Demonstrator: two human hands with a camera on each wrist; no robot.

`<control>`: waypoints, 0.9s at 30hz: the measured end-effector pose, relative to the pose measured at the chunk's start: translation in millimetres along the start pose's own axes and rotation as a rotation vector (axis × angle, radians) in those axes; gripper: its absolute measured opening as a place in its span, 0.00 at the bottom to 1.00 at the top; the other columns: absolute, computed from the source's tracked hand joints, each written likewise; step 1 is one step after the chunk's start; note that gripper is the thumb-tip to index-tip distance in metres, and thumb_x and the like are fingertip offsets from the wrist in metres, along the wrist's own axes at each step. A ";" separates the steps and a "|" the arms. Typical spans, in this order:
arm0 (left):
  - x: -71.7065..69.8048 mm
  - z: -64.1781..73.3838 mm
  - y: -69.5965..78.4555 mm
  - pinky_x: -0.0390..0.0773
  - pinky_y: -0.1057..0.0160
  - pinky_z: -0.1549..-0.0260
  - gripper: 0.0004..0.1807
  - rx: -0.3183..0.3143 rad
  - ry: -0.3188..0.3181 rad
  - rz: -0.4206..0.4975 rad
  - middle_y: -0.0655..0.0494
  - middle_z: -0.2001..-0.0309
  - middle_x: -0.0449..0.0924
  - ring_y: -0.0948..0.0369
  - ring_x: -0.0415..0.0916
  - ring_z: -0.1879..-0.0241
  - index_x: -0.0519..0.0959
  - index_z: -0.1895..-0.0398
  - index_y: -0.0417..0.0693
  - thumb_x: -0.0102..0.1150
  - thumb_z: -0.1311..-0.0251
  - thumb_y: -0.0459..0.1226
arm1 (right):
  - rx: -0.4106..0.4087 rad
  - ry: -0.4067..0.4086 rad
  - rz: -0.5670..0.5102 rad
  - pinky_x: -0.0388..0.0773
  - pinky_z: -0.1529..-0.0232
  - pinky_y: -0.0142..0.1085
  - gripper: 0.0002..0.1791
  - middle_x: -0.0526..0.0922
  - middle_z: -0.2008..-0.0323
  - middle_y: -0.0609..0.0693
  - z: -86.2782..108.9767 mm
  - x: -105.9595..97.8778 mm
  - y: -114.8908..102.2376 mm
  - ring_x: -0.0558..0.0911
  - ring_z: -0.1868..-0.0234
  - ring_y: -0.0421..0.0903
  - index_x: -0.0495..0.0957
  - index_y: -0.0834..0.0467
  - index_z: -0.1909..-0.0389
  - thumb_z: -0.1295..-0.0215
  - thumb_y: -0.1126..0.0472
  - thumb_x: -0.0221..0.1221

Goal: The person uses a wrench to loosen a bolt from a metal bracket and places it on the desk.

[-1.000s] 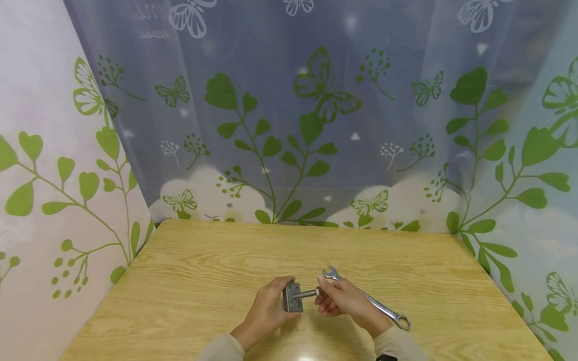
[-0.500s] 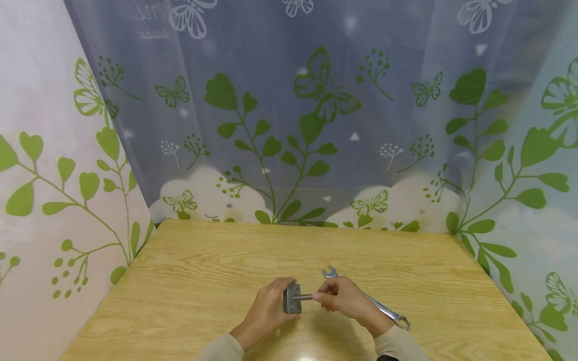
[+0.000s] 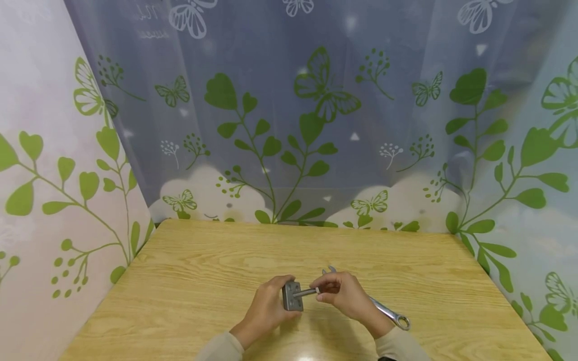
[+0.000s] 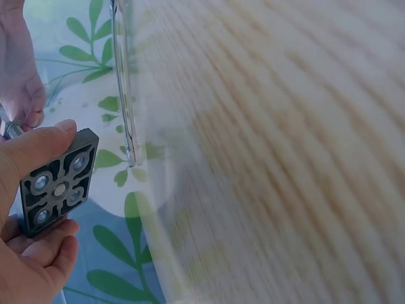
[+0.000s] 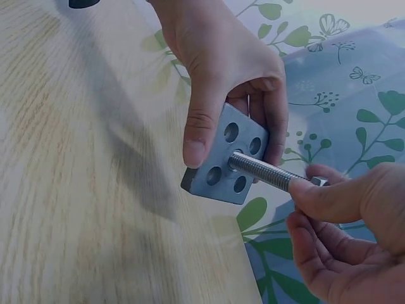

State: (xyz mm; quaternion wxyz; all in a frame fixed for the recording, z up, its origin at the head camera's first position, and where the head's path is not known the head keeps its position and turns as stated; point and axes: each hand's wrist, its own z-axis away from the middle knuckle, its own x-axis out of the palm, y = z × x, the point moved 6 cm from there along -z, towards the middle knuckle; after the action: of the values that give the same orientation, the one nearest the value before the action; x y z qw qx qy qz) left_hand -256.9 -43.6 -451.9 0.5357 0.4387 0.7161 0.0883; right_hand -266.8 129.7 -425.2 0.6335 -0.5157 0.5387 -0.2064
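My left hand [image 3: 267, 303] grips a square grey metal plate [image 3: 292, 297] by its edges, thumb on one side and fingers on the other. Several round holes surround the plate's centre. From that centre a threaded bolt [image 5: 266, 171] sticks out toward my right hand [image 3: 346, 297]. Its hexagonal end [image 5: 319, 182] shows between the right thumb and forefinger, which pinch the bolt there. In the left wrist view, the plate's ribbed back [image 4: 59, 190] faces the camera, and the bolt's tip sits in the middle hole. Both hands hold these parts above the table.
A combination wrench [image 3: 392, 314] lies on the wooden table [image 3: 217, 260], partly hidden behind my right hand and forearm. Curtains printed with leaves and butterflies [image 3: 289, 150] enclose the table at the back and sides.
The right fingers have shifted around the bolt's end, uncovering its hexagonal end, which was hidden half a second ago. The left hand and plate stay almost in place.
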 end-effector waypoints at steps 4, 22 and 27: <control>-0.1 -0.2 -0.7 0.82 0.57 0.52 0.38 -0.005 -0.003 0.003 0.45 0.52 0.81 0.52 0.81 0.54 0.75 0.46 0.36 0.81 0.67 0.35 | 0.020 -0.023 -0.010 0.83 0.60 0.33 0.19 0.83 0.60 0.55 1.2 1.8 3.6 0.81 0.61 0.47 0.79 0.62 0.48 0.42 0.64 0.66; -0.5 -1.7 6.2 0.83 0.62 0.53 0.39 0.032 -0.017 -0.045 0.44 0.51 0.80 0.52 0.81 0.55 0.74 0.46 0.35 0.81 0.67 0.33 | 0.365 -0.094 -0.221 0.78 0.80 0.29 0.35 0.78 0.83 0.47 5.9 16.7 27.8 0.76 0.83 0.38 0.78 0.62 0.78 0.29 0.37 0.43; -0.6 -0.6 7.2 0.82 0.62 0.53 0.39 0.042 -0.017 -0.049 0.44 0.50 0.80 0.52 0.81 0.54 0.74 0.46 0.35 0.80 0.67 0.32 | 0.355 -0.100 -0.183 0.75 0.82 0.28 0.29 0.77 0.84 0.46 6.6 13.5 25.0 0.75 0.83 0.37 0.77 0.61 0.79 0.30 0.40 0.50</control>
State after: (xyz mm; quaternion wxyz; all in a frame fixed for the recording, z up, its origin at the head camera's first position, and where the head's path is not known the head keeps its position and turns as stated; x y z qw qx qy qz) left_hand -253.5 -39.5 -447.0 0.5344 0.4326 0.7239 0.0565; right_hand -263.8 131.1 -454.1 0.7190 -0.4525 0.4125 -0.3287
